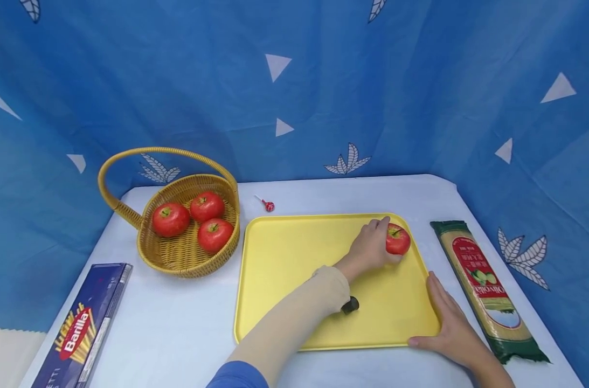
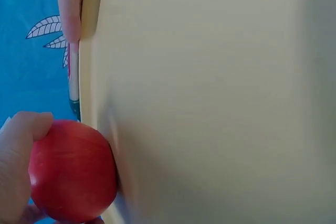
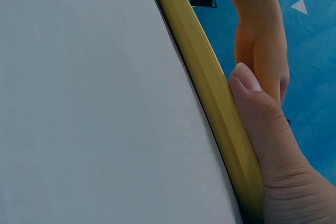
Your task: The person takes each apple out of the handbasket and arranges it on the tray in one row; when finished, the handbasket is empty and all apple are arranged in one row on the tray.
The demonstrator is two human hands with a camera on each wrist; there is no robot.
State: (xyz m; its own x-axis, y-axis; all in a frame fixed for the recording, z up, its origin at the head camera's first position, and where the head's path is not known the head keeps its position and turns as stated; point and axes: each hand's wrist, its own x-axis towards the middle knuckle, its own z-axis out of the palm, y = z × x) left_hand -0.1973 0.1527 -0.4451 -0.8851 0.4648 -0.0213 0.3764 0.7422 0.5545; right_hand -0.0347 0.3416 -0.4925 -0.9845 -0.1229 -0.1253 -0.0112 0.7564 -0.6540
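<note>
My left hand (image 1: 370, 245) grips a red apple (image 1: 397, 240) at the far right part of a yellow tray (image 1: 284, 280). In the left wrist view the thumb lies against the side of the apple (image 2: 73, 171), close to the tray's rim; most of the other fingers are hidden. My right hand (image 1: 447, 326) spans the tray's near right corner, fingers straight along the right side and thumb by the front edge. The right wrist view shows that thumb (image 3: 268, 124) against the tray's rim (image 3: 202, 77).
A wicker basket (image 1: 178, 264) with a tall handle holds three red apples at the left. Behind the tray lies a wrapped lollipop (image 1: 268, 206). A blue Barilla spaghetti box (image 1: 81, 328) lies at the near left, and an Olivoila pasta packet (image 1: 485, 285) right of the tray.
</note>
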